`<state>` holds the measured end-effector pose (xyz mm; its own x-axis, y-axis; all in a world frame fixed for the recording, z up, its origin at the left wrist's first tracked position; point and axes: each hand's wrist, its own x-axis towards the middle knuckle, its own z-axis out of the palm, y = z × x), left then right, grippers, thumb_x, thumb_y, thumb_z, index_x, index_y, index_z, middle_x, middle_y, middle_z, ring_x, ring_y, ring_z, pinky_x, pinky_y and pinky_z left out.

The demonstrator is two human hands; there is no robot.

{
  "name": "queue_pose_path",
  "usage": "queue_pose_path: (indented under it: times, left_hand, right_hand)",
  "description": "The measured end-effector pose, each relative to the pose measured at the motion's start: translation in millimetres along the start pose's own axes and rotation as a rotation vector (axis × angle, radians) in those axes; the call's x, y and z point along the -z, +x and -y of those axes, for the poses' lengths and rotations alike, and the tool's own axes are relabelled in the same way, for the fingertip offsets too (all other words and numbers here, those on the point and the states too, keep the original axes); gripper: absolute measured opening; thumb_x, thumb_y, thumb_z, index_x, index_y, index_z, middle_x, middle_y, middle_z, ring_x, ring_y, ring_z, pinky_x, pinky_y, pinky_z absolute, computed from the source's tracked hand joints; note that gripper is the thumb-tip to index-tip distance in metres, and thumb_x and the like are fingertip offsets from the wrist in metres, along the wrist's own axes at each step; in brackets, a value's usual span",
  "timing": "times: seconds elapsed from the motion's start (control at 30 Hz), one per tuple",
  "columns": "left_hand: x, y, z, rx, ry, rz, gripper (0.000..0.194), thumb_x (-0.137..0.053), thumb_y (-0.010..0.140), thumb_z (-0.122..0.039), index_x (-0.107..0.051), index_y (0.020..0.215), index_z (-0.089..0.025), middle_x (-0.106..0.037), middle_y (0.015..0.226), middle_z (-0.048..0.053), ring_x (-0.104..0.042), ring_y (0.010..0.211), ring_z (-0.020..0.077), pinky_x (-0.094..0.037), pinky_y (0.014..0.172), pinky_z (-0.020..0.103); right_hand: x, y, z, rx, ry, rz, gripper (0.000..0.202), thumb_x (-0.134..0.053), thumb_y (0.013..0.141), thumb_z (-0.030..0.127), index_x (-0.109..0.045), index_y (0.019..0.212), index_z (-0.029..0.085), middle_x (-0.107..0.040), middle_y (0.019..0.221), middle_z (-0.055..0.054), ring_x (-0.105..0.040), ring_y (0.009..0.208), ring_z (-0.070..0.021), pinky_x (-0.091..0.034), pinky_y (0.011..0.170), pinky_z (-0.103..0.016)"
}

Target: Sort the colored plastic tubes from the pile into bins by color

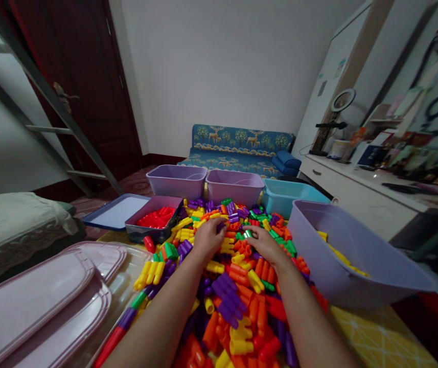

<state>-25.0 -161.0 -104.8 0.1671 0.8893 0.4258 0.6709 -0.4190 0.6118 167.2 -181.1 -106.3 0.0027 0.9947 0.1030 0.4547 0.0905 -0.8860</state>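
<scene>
A big heap of plastic bullet-shaped building pieces in purple, orange, yellow, green and red spreads in front of me. Over its middle, my left hand has its fingers curled round a small purple building piece, mostly hidden by the fingers. To the right, my right hand pinches a green building piece between thumb and fingers. The hands are a short way apart, palms facing each other. A joined purple block of pieces lies between my forearms.
Behind the heap stand two purple bins and a blue bin. At right, a larger purple bin holds yellow pieces. A tin with red pieces stands left, near its lid. Pink lids are stacked front left.
</scene>
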Motion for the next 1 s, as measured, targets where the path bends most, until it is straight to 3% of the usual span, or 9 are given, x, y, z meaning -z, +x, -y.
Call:
queue_pose_path:
  times: [0.07, 0.17, 0.23, 0.43, 0.6, 0.8, 0.9, 1.0]
  left_hand:
    - [-1.1, 1.1, 1.0, -0.005, -0.033, -0.015, 0.026, -0.063, 0.089, -0.014, -0.071, 0.114, -0.018, -0.068, 0.112, 0.004, -0.064, 0.105, 0.0225, -0.049, 0.093, 0.031]
    - [-2.0, 3.0, 1.8, -0.018, -0.086, -0.038, 0.032, -0.064, 0.084, -0.005, -0.071, 0.114, -0.017, -0.068, 0.112, 0.005, -0.064, 0.106, 0.0217, -0.048, 0.096, 0.031]
    - [-2.2, 3.6, 1.8, -0.028, -0.110, -0.048, 0.036, -0.064, 0.082, -0.001, -0.070, 0.114, -0.016, -0.068, 0.113, 0.005, -0.063, 0.107, 0.0218, -0.048, 0.099, 0.031]
    - [-4.6, 2.1, 3.3, 0.016, -0.176, -0.065, 0.035, -0.063, 0.081, 0.000, -0.071, 0.111, -0.016, -0.069, 0.108, 0.005, -0.065, 0.101, 0.0213, -0.049, 0.098, 0.032]
    - [-5.6, 1.7, 3.8, 0.031, -0.215, -0.070, 0.031, -0.068, 0.083, -0.006, -0.071, 0.112, -0.016, -0.070, 0.106, 0.005, -0.066, 0.096, 0.0209, -0.051, 0.090, 0.029]
    - [-5.3, 2.0, 3.5, 0.035, -0.270, -0.082, 0.022, -0.062, 0.092, -0.015, -0.070, 0.113, -0.016, -0.070, 0.104, 0.005, -0.066, 0.095, 0.0193, -0.051, 0.083, 0.026]
    - [-3.8, 2.9, 3.7, 0.069, -0.245, -0.112, 0.022, -0.056, 0.096, -0.018, -0.069, 0.114, -0.015, -0.070, 0.107, 0.005, -0.065, 0.100, 0.0197, -0.049, 0.087, 0.027]
    - [-2.9, 3.9, 4.6, 0.084, -0.225, -0.124, 0.022, -0.055, 0.096, -0.016, -0.069, 0.113, -0.014, -0.070, 0.107, 0.005, -0.065, 0.102, 0.0196, -0.048, 0.089, 0.027]
  right_hand:
    - [-2.8, -1.8, 4.1, -0.008, 0.073, 0.035, 0.056, -0.053, 0.068, 0.009, -0.061, 0.123, 0.009, -0.067, 0.086, -0.003, -0.056, 0.063, -0.0114, -0.042, 0.056, -0.021]
    - [-7.7, -1.8, 7.7, 0.037, 0.141, 0.036, 0.058, -0.055, 0.066, 0.006, -0.060, 0.124, 0.012, -0.068, 0.105, -0.006, -0.063, 0.087, -0.0142, -0.049, 0.075, -0.023]
    - [-11.2, -0.2, 8.2, 0.050, 0.166, 0.031, 0.057, -0.056, 0.068, 0.006, -0.059, 0.124, 0.012, -0.069, 0.106, -0.006, -0.065, 0.095, -0.0163, -0.050, 0.083, -0.027]
    - [-16.3, 1.2, 10.1, 0.105, 0.010, -0.050, 0.044, -0.060, 0.071, 0.006, -0.066, 0.114, 0.014, -0.071, 0.106, -0.008, -0.067, 0.100, -0.0209, -0.051, 0.088, -0.033]
    - [-16.2, -1.9, 12.8, 0.139, -0.244, -0.143, 0.023, -0.064, 0.077, 0.014, -0.070, 0.099, 0.015, -0.073, 0.093, -0.007, -0.069, 0.089, -0.0225, -0.051, 0.080, -0.032]
    - [-18.7, 1.2, 5.1, 0.142, -0.225, -0.164, 0.023, -0.063, 0.082, 0.024, -0.070, 0.102, 0.015, -0.073, 0.093, -0.008, -0.068, 0.085, -0.0209, -0.051, 0.077, -0.030]
    - [-16.9, 1.3, 7.5, 0.090, -0.237, -0.282, 0.034, -0.062, 0.081, 0.020, -0.065, 0.114, 0.011, -0.070, 0.102, -0.011, -0.067, 0.090, -0.0211, -0.051, 0.082, -0.032]
    - [-14.8, -2.7, 18.9, 0.180, -0.366, -0.368, 0.029, -0.066, 0.079, 0.021, -0.068, 0.107, 0.014, -0.067, 0.108, -0.010, -0.063, 0.099, -0.0225, -0.047, 0.092, -0.035]
